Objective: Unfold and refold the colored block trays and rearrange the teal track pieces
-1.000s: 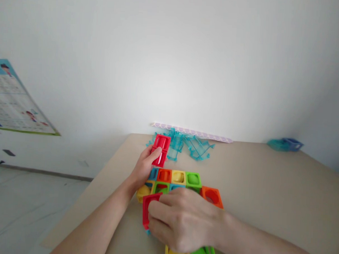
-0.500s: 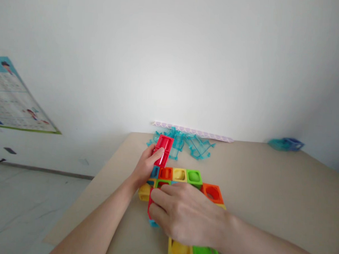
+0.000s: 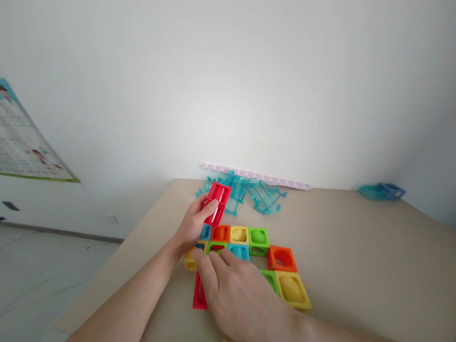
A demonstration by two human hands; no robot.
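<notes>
A pale wall (image 3: 231, 90) rises behind the desk (image 3: 359, 277), whose far edge runs along it. Left of the desk, a printed poster (image 3: 25, 132) hangs on that wall. Coloured hollow blocks (image 3: 238, 252) in blue, orange, yellow, green and turquoise spread across the desk, nearer its left edge than its right, with more showing toward the near side, beneath the right arm.

The person's right hand (image 3: 241, 297) reaches over these blocks, fingers bent and palm down. It partly covers a red block (image 3: 199, 290) on the desk's left side; I cannot tell whether the fingers grip it. A lilac patterned strip (image 3: 256, 176) lies along the far edge, and clear teal pieces (image 3: 264, 197) sit in front of it.

The left hand (image 3: 195, 220) is closed on a red double block (image 3: 220, 192), thumb across its front, holding it tilted before the teal pieces, near the far left corner. By the far right corner rest a dark blue block (image 3: 391, 192) and, just beside it, a teal item (image 3: 373, 192), too blurred to make out.
</notes>
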